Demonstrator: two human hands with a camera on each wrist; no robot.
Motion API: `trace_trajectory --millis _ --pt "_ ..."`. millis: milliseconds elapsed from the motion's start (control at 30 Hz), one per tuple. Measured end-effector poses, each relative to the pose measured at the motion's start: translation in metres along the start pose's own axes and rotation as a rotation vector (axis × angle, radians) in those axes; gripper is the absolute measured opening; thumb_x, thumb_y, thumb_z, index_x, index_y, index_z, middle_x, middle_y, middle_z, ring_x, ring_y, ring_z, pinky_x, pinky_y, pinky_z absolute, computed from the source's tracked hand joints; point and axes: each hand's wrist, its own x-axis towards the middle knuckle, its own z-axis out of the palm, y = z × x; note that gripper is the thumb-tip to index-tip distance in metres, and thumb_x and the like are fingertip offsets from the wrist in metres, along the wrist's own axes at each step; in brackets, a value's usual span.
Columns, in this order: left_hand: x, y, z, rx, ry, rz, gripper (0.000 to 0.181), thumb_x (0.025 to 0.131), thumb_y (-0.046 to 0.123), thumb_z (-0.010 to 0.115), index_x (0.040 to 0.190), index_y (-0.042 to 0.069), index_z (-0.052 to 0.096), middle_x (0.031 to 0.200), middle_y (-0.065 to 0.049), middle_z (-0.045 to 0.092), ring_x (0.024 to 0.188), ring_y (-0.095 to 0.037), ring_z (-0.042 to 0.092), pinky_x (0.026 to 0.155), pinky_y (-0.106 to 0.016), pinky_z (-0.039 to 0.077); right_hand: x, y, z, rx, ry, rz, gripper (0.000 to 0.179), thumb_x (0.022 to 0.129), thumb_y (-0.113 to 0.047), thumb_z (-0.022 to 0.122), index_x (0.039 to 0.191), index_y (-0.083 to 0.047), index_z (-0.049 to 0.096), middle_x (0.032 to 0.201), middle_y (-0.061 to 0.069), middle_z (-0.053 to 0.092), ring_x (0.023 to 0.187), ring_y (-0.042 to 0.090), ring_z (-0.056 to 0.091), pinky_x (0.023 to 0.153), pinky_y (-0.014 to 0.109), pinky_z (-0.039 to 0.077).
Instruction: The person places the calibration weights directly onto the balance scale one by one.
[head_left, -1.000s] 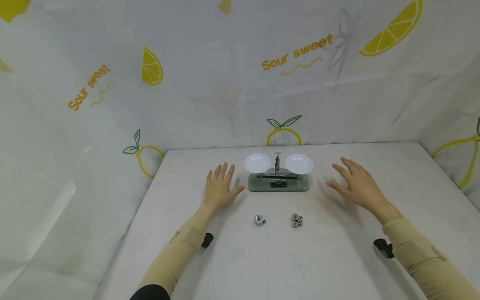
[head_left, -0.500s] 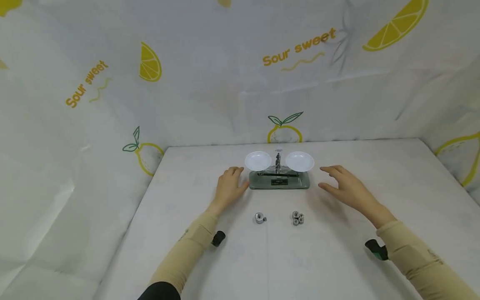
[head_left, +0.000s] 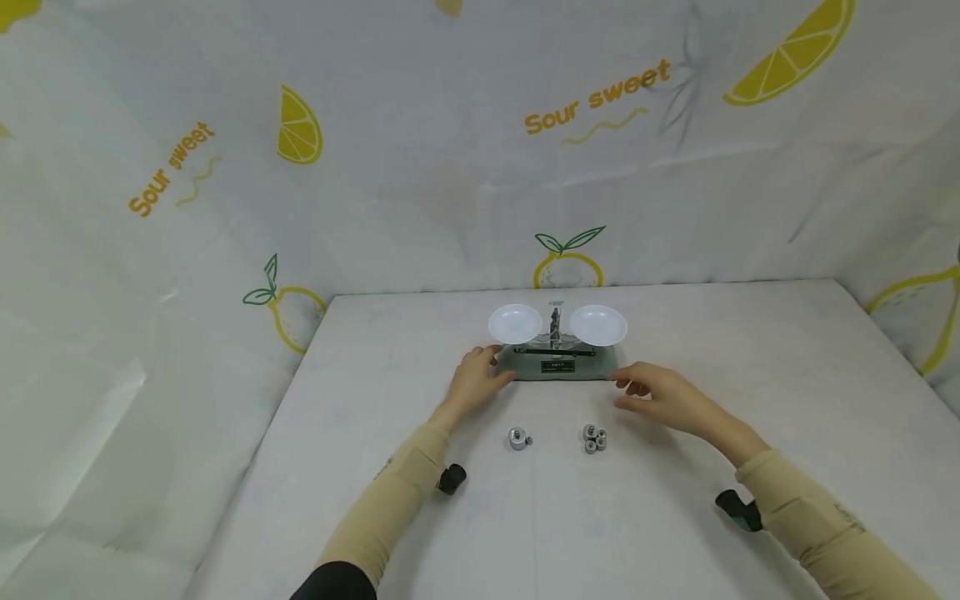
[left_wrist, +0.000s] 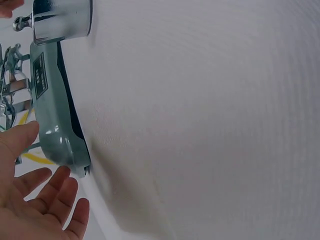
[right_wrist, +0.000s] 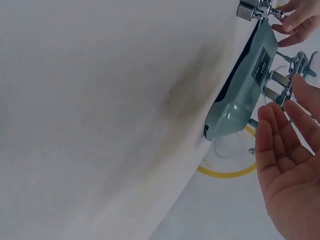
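Note:
A balance scale with a green base [head_left: 525, 368] and two white pans [head_left: 514, 324] stands at the table's far side. My left hand [head_left: 472, 383] is at the base's left end; in the left wrist view its relaxed fingers [left_wrist: 59, 192] reach the end of the base, thumb beside the front face. At the right end is my right hand [head_left: 667, 400], its fingertips close to the corner. The right wrist view shows that palm [right_wrist: 292, 175] with loosely bent fingers, none wrapped round the base. Nearer me stand a larger metal weight [head_left: 517, 438] and a small one [head_left: 529, 442].
Several small metal weights [head_left: 591, 432] are grouped in front of the scale, right of the larger one. The white table [head_left: 465, 550] ends at a back wall covering [head_left: 420, 200] printed with lemons. Black devices [head_left: 452, 479] are strapped at both wrists.
Both hands have moved inward to the two ends of the scale's base, the right one also coming nearer to me. Their spread fingers have bent. The scale and weights stay put.

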Motion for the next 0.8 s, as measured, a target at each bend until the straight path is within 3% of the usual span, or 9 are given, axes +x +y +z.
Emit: trace_trajectory --millis 267,633,800 --pt "0.003 0.004 0.008 -0.076 -0.016 -0.032 0.056 0.087 0.032 0.063 0.132 0.002 0.048 0.094 -0.011 0.056 0.084 -0.018 0.047 0.075 -0.03 0.04 0.003 0.001 0.01 0.104 -0.107 0.031 0.018 0.084 -0.016 0.067 0.1 -0.007 0.065 0.088 -0.003 0.063 0.077 0.003 0.053 0.068 0.022 0.046" --pt "0.008 0.001 0.014 -0.162 -0.022 -0.077 0.056 0.089 0.029 0.062 0.134 0.0 0.045 0.082 -0.004 0.049 0.077 -0.014 0.042 0.068 -0.026 0.035 0.006 0.005 0.018 0.204 -0.254 0.001 0.014 0.082 -0.011 0.069 0.094 -0.006 0.065 0.084 -0.001 0.063 0.073 0.0 0.052 0.066 0.02 0.046" --pt "0.011 -0.004 0.015 -0.23 -0.034 -0.11 0.052 0.09 0.028 0.061 0.133 0.004 0.047 0.079 -0.001 0.048 0.072 -0.013 0.042 0.063 -0.024 0.035 0.008 0.008 0.022 0.196 -0.306 0.009 0.012 0.082 -0.01 0.068 0.093 -0.008 0.065 0.083 -0.003 0.063 0.074 0.0 0.052 0.066 0.02 0.047"
